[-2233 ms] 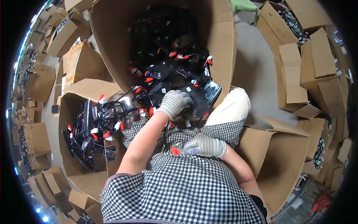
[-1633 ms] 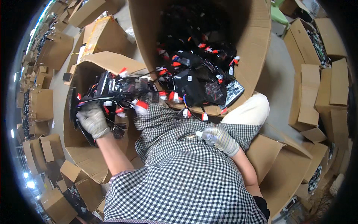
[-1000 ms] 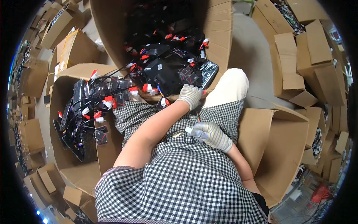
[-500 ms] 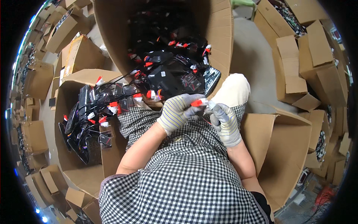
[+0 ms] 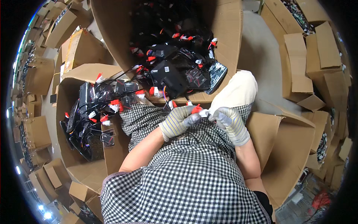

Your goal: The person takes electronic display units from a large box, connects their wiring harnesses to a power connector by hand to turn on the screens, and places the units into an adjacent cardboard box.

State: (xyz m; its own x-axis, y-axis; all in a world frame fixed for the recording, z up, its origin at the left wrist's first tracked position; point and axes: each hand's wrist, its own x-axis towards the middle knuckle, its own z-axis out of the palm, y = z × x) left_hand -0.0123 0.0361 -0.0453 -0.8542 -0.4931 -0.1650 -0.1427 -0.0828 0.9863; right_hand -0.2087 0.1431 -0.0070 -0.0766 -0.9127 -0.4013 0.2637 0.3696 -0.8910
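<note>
My left hand [image 5: 178,122], in a striped grey glove, pinches a small wire connector [image 5: 203,112] with a red piece and a white plug end, held above my lap. Close to the connector's white end is my right hand [image 5: 232,125], gloved alike, its thumb and fingertips pressed together. Whatever sits between those fingertips is too small to make out. Just beyond the hands, black boxy electronic units [image 5: 169,79] with cables and red-and-white connectors fill a large cardboard box [image 5: 228,33].
At my left, an open carton [image 5: 87,175] holds more black units and cables, some draped over its edge. Another open carton [image 5: 285,156] stands by my right arm. Stacked cardboard boxes [image 5: 313,59] line both sides, several filled with parts.
My hands have come slightly lower, and the right fingers have drawn a little away from the left. The view has shifted slightly. The left hand still holds the connector.
</note>
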